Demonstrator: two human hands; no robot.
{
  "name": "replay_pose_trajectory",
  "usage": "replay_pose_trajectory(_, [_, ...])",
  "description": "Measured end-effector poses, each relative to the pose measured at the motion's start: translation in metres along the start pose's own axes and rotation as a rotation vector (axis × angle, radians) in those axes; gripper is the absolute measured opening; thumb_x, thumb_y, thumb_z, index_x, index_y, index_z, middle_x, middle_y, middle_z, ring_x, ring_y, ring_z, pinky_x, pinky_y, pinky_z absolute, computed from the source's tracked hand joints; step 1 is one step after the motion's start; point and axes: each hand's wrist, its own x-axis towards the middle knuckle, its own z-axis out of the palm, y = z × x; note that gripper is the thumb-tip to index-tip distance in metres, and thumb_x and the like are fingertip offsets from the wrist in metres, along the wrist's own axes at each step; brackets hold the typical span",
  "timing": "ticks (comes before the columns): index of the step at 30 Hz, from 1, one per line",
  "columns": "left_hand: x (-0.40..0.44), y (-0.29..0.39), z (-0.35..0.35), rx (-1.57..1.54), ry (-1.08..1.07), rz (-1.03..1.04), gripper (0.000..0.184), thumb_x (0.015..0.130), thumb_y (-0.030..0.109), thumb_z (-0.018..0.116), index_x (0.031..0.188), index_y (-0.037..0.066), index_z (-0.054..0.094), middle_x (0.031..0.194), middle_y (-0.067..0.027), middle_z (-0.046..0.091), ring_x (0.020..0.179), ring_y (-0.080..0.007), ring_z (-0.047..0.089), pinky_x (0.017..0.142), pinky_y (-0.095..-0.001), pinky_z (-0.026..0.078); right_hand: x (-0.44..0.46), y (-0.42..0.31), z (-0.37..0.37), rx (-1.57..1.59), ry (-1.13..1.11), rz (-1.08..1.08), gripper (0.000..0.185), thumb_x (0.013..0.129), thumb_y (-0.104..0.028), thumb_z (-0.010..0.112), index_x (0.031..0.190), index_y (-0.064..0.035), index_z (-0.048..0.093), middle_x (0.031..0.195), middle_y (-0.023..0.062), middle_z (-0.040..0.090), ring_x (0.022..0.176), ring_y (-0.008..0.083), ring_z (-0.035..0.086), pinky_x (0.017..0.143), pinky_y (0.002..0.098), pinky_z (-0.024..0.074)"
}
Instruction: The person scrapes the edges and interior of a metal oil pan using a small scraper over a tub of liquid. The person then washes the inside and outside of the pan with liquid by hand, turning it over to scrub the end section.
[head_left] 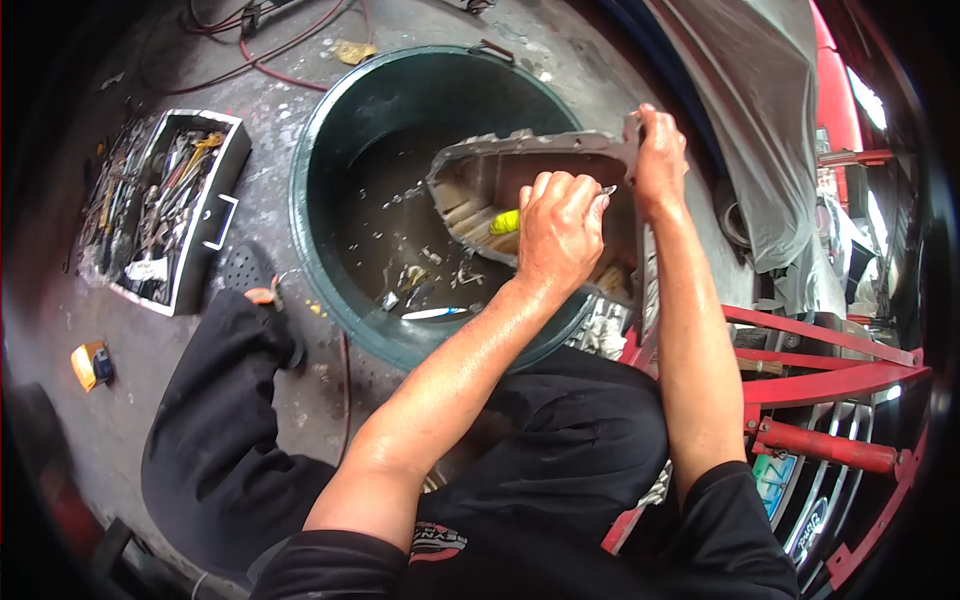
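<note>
A large grey metal housing [530, 147], hollow and open toward me, is tilted over a green round tub [325, 270] of dark, murky water. My right hand [660, 165] is closed on the housing's upper right edge. In front of the hollow, my left hand [562, 225] is closed around a tool with a yellow-green handle [504, 222]. The handle sticks out to the left of the fist, and a small metal end shows at its right. Inside the hollow are brownish, wet-looking walls; my left hand and forearm hide part of it. A white-and-blue object [434, 313] lies in the tub.
Left of the tub, a metal box [205, 225] holds several tools. A yellow-and-black object [92, 367] lies on the floor. Red hoses [285, 75] run behind. On the right are red metal bars [830, 385], a grey cover [745, 110] and a vehicle grille [850, 430].
</note>
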Motion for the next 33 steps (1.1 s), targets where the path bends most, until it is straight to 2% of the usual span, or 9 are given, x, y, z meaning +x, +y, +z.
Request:
replay_pose_trajectory(2, [-0.023,-0.018,-0.003,-0.07,0.099,-0.106,0.008,0.084,0.004,0.068,0.091,0.002,0.066,0.091,-0.0132,0.067,0.086,-0.0301,0.063,0.077,-0.042,0.05,0.011,0.005,0.001,0.061,-0.094,0.074,0.049,0.097,-0.045,0.044,0.116,-0.0079,0.068,0.123,0.0105,0.064,0.118,0.0282,0.057,0.105,0.0427,0.0355])
replay_pose_trajectory(6, [-0.038,-0.084,-0.029,-0.758,0.158,-1.25,0.009,0.088,-0.008,0.055,0.091,0.0,0.06,0.085,-0.0125,0.064,0.072,-0.0256,0.062,0.071,-0.0417,0.057,0.043,0.058,0.022,0.072,-0.127,0.153,0.058,0.1,-0.055,0.036,0.117,-0.011,0.069,0.128,0.0115,0.062,0.125,0.0295,0.052,0.107,0.0448,0.0345])
replay_pose_trajectory(10, [-0.013,-0.084,-0.05,-1.133,0.466,-1.128,0.013,0.094,-0.009,0.047,0.088,0.003,0.046,0.077,-0.0119,0.056,0.059,-0.0221,0.059,0.052,-0.0421,0.055,0.054,0.057,-0.007,0.169,-0.513,0.272,0.072,0.099,-0.069,0.027,0.114,-0.0139,0.071,0.133,0.0119,0.062,0.134,0.0324,0.047,0.11,0.0471,0.0327])
replay_pose_trajectory(12, [-0.022,-0.047,-0.025,-0.911,0.197,-1.157,0.003,0.099,0.001,0.049,0.099,0.004,0.047,0.075,-0.012,0.058,0.047,-0.0198,0.055,0.041,-0.039,0.05,0.054,0.064,0.002,0.054,-0.424,0.256,0.073,0.097,-0.073,0.023,0.112,-0.0212,0.072,0.135,0.0127,0.059,0.135,0.0402,0.043,0.111,0.0633,0.022])
replay_pose_trajectory(15, [-0.019,-0.039,0.025,-0.757,-0.198,-0.979,0.011,0.101,0.011,0.053,0.111,0.007,0.05,0.064,-0.0066,0.057,0.044,-0.0154,0.053,0.035,-0.0305,0.042,0.046,0.038,0.009,-0.023,-0.223,0.287,0.068,0.099,-0.068,0.03,0.11,-0.0168,0.073,0.133,0.0085,0.061,0.125,0.0267,0.055,0.11,0.0431,0.032])
replay_pose_trajectory(18, [0.033,-0.021,0.05,-0.355,-0.066,-0.45,0.014,0.096,0.018,0.061,0.093,0.004,0.061,0.064,-0.0075,0.063,0.054,-0.0173,0.062,0.05,-0.0371,0.048,0.057,0.043,0.019,0.057,-0.197,0.244,0.067,0.098,-0.068,0.032,0.114,-0.0177,0.073,0.134,0.0089,0.06,0.123,0.0257,0.056,0.11,0.0422,0.0314])
replay_pose_trajectory(19, [0.047,-0.02,0.058,-0.3,-0.077,-0.385,0.016,0.095,0.019,0.062,0.092,0.003,0.062,0.066,-0.0103,0.065,0.059,-0.0215,0.065,0.056,-0.0389,0.049,0.063,0.049,0.021,0.079,-0.295,0.277,0.068,0.098,-0.07,0.024,0.123,-0.0262,0.069,0.145,0.0093,0.051,0.14,0.0306,0.038,0.115,0.0578,0.0117])
replay_pose_trajectory(21, [0.068,-0.021,0.071,-0.119,-0.101,-0.181,0.018,0.093,0.02,0.063,0.092,0.002,0.063,0.073,-0.0184,0.067,0.07,-0.0362,0.068,0.065,-0.0438,0.051,0.069,0.053,0.024,0.18,-0.296,0.344,0.071,0.097,-0.07,0.024,0.126,-0.0227,0.068,0.144,0.0107,0.053,0.14,0.0309,0.038,0.116,0.0552,0.0106])
replay_pose_trajectory(33, [0.085,-0.019,0.072,-0.083,-0.142,-0.208,0.017,0.092,0.019,0.065,0.09,0.002,0.064,0.078,-0.024,0.066,0.077,-0.0433,0.067,0.067,-0.048,0.051,0.063,0.046,0.021,0.224,-0.277,0.413,0.087,0.093,-0.076,0.018,0.13,-0.0117,0.064,0.138,0.0171,0.057,0.14,0.0335,0.037,0.117,0.0509,0.0074])
